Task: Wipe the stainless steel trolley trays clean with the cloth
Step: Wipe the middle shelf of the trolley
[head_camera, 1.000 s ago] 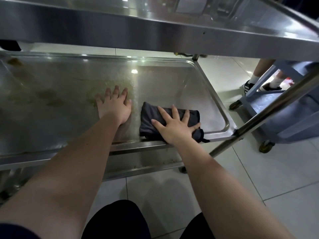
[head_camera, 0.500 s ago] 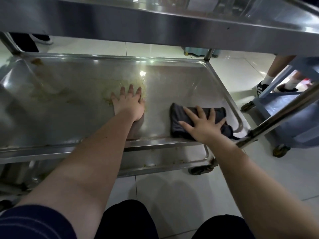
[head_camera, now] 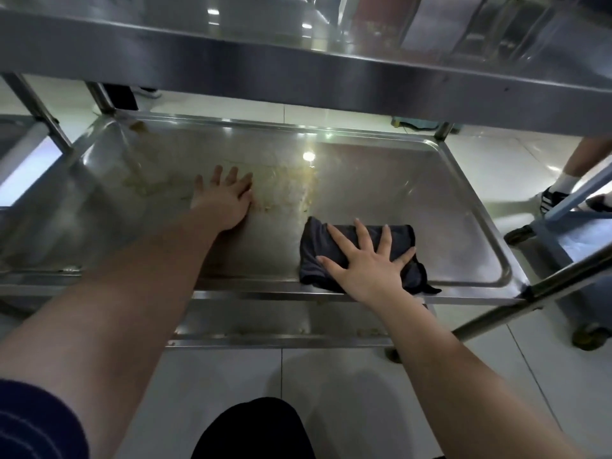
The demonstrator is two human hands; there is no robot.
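Right hand [head_camera: 364, 270] spread flat on the dark cloth [head_camera: 357, 246], pressing it at the tray [head_camera: 463, 200] near edge, left hand [head_camera: 225, 200] flat, fingers straight, on smeared steel farther left

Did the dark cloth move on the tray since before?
Yes. The cloth slid left, away from the tray's right rim, with the right hand pressing flat on it.

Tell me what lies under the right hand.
A folded dark cloth, pressed on the tray by the right hand, fingers spread. The steel beneath the cloth is covered; any dirt there cannot be seen.
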